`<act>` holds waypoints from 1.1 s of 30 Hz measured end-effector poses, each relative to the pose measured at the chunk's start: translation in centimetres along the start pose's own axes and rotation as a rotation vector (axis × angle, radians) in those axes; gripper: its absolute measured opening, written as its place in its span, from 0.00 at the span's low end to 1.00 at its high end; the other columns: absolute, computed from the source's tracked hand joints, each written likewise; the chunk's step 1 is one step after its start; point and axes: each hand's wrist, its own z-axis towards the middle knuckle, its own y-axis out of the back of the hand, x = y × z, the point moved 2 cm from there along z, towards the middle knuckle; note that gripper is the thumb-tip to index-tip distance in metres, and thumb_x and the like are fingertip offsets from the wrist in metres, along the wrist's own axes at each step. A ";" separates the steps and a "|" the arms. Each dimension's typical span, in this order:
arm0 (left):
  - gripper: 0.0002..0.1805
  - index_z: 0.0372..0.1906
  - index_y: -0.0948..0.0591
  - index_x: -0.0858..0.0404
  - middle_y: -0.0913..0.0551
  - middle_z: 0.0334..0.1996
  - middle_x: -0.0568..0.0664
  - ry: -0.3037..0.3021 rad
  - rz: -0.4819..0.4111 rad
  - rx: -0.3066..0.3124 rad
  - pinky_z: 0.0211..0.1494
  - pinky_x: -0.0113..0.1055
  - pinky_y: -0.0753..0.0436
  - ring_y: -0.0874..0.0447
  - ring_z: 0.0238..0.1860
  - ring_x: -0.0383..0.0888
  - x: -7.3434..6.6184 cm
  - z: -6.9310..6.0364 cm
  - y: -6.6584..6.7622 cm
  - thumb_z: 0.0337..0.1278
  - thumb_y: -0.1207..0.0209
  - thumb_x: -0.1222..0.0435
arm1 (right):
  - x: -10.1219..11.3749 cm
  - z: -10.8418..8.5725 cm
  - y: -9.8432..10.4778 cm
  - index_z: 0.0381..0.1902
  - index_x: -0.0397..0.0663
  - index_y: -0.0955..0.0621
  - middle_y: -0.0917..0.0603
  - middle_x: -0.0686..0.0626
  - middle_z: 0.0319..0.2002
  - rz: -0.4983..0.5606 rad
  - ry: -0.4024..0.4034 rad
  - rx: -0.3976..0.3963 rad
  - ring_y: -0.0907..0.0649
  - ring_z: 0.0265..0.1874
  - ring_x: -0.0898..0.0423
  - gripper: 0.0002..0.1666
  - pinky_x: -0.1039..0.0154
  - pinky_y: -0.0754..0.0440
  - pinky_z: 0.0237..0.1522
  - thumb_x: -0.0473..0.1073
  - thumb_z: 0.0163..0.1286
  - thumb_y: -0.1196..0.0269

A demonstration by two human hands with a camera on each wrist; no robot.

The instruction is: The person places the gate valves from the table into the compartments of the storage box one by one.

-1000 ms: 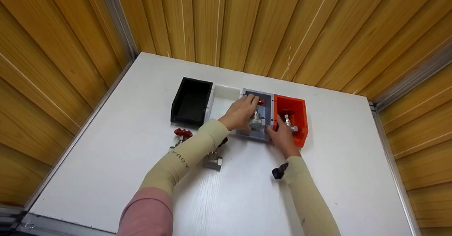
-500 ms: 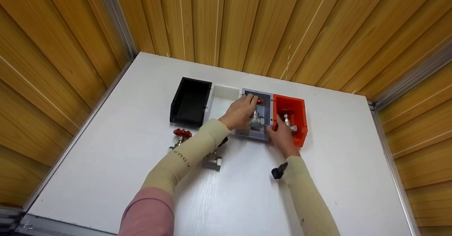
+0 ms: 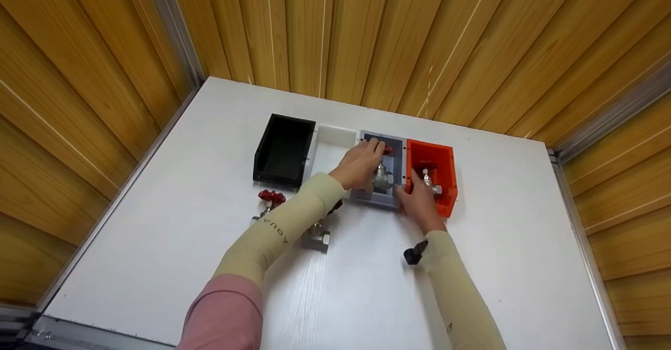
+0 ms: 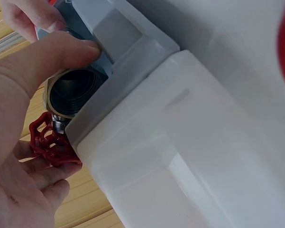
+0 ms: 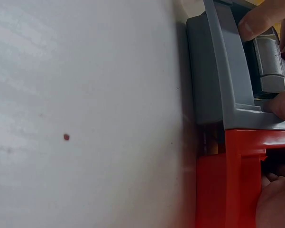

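My left hand (image 3: 359, 166) holds a metal valve with a red handwheel (image 3: 382, 177) in the grey bin (image 3: 375, 201). In the left wrist view the thumb lies on the valve body (image 4: 52, 92) beside its threaded opening, and the fingers are at the red handwheel (image 4: 52, 142). My right hand (image 3: 419, 203) straddles the adjoining walls of the grey bin and the red bin (image 3: 444, 156). Its thumb (image 5: 282, 105) is on the grey side, and its other fingers reach into the red bin, partly hidden. Another valve (image 3: 429, 181) lies in that red bin.
Left of the grey bin stand a white bin (image 3: 335, 135) and a black bin (image 3: 287, 148), in one row. On the white table (image 3: 356, 297), a red-wheeled valve (image 3: 271, 197) and a second valve (image 3: 316, 239) are partly hidden by my left forearm. Wood-panelled walls (image 3: 346, 35) surround the table.
My left forearm has shifted slightly up and to the right, and the left hand stays at the valve in the grey bin. The right hand has not visibly moved.
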 end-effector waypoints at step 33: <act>0.54 0.64 0.36 0.65 0.29 0.56 0.54 -0.009 0.051 0.119 0.76 0.45 0.41 0.27 0.59 0.49 -0.2 1.7 -0.7 0.28 0.22 0.50 | -0.1 0.1 0.0 0.77 0.64 0.49 0.29 0.47 0.67 -0.006 -0.016 -0.005 0.29 0.62 0.49 0.43 0.47 0.35 0.71 0.52 0.70 0.43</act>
